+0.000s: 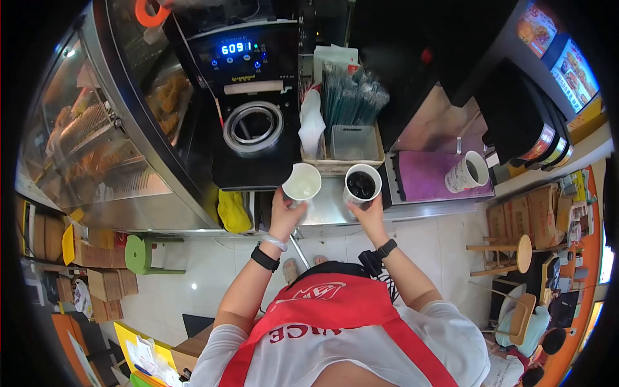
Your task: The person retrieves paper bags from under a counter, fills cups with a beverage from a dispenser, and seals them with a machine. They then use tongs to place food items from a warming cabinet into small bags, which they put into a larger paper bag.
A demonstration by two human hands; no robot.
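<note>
Inspection finds both my hands occupied. The fingers of my left hand (284, 218) are curled round the pale-drink cup (303, 182); those of my right hand (371, 218) grip the dark-drink cup (362, 186). Both cups are side by side with a gap between, mouths up, above the near part of the metal counter (329, 208); I cannot tell whether their bases touch it. The straw box (353, 145) lies just beyond them. A printed cup (461, 178) stands farther right, nearer my right hand, on a purple mat (419, 171).
</note>
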